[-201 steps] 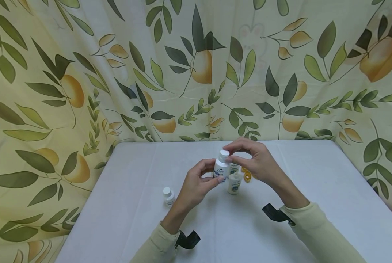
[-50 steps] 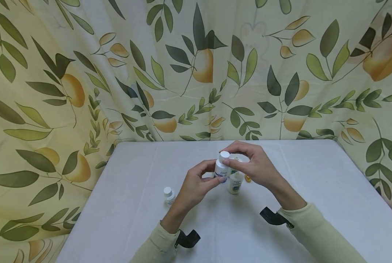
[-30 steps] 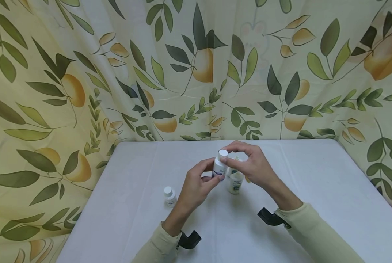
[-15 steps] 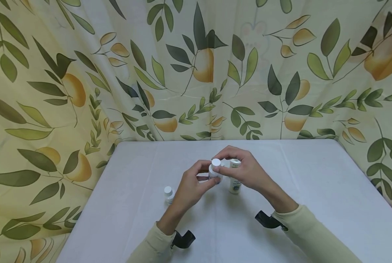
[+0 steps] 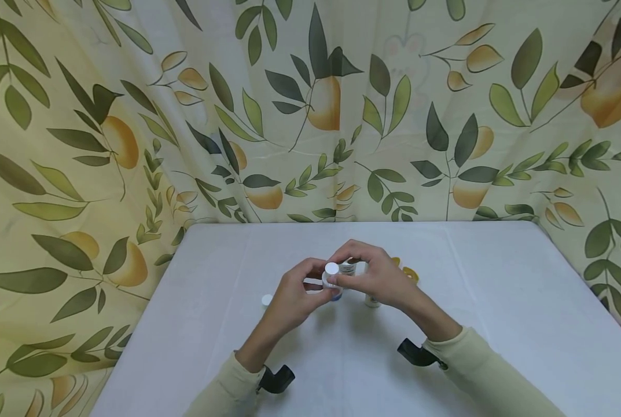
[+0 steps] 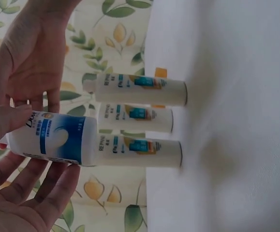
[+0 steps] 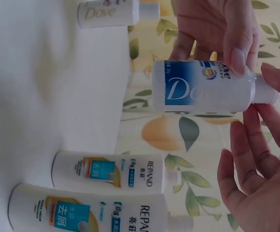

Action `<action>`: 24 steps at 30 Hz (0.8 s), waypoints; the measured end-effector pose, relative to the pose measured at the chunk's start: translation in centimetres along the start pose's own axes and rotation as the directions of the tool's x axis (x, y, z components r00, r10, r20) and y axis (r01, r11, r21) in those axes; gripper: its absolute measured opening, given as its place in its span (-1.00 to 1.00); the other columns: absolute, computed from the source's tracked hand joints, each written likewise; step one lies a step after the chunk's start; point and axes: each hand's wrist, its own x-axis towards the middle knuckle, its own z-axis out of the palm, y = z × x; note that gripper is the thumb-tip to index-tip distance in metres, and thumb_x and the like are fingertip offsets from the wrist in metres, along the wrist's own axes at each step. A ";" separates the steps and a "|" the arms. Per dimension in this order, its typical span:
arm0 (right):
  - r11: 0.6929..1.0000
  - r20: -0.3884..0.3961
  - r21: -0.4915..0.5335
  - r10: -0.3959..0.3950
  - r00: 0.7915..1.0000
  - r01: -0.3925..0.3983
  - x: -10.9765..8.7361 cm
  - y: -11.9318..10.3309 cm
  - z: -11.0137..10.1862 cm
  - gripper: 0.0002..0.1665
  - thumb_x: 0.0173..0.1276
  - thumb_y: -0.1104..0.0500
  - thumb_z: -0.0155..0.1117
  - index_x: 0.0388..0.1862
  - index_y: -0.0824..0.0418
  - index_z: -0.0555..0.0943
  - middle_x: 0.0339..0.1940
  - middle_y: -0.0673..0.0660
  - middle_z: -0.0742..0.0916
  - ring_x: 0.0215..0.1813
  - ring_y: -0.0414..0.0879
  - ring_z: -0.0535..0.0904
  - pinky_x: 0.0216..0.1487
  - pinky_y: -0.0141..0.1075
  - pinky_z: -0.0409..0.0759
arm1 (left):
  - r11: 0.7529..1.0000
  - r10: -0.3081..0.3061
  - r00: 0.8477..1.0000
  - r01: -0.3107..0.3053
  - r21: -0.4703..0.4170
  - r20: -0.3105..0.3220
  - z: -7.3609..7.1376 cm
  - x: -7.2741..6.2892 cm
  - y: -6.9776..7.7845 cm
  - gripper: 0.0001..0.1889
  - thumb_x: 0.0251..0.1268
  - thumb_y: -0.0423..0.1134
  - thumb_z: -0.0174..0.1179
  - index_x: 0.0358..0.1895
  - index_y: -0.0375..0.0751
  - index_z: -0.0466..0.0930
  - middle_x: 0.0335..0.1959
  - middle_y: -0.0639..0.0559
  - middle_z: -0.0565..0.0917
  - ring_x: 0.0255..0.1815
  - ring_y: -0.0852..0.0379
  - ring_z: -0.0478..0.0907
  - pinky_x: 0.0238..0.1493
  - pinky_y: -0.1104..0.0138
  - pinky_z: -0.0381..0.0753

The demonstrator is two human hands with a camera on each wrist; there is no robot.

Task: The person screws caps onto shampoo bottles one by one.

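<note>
My left hand holds a small white-and-blue Dove bottle by its body, raised off the table. The thumb lies on one side and the fingers on the other. My right hand pinches the bottle's white screw cap between thumb and fingertips; the cap sits on the neck. Behind the hands stand several slim white Repand bottles, their narrow nozzles showing without covers. In the head view these are mostly hidden by my right hand.
A second Dove bottle stands capped to the left; in the head view only its white cap shows past my left hand. Orange ring-like pieces lie behind my right hand. A patterned curtain hangs behind the white table.
Both hands have moved left and toward me with the Dove bottle, which now shows its cap top more to the head camera. The orange pieces have come back into view.
</note>
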 end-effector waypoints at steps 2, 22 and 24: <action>1.000 0.012 -0.013 0.004 1.000 -0.004 0.0 -0.1 0.2 -0.75 0.21 0.03 0.58 -0.13 -0.14 0.74 -0.11 -0.10 0.71 0.03 -0.03 0.60 0.12 0.06 0.56 | 1.000 -0.001 1.000 0.001 0.020 0.009 -0.2 -0.1 -0.1 -0.58 0.22 -0.28 0.46 0.14 -0.06 0.60 0.00 0.11 0.67 0.06 0.11 0.64 0.08 0.18 0.73; 0.999 0.011 -0.034 -0.036 0.999 0.036 0.6 0.6 3.1 -0.74 0.27 0.04 0.54 -0.07 -0.08 0.74 -0.11 -0.18 0.74 0.03 -0.13 0.63 0.17 0.05 0.61 | 0.956 0.089 0.990 -0.116 0.270 0.110 -3.3 -0.7 -1.4 -0.58 0.16 -0.33 0.49 0.07 -0.20 0.57 -0.06 0.11 0.68 0.02 0.19 0.62 0.22 0.22 0.65; 0.999 0.010 -0.039 -0.032 0.999 0.033 0.7 0.7 3.4 -0.74 0.26 0.03 0.54 -0.08 -0.09 0.74 -0.12 -0.19 0.74 0.03 -0.15 0.63 0.15 0.05 0.62 | 0.952 0.080 0.989 -0.113 0.285 0.124 -3.6 -0.7 -1.6 -0.58 0.15 -0.32 0.50 0.07 -0.19 0.57 -0.04 0.13 0.68 0.02 0.21 0.61 0.23 0.24 0.64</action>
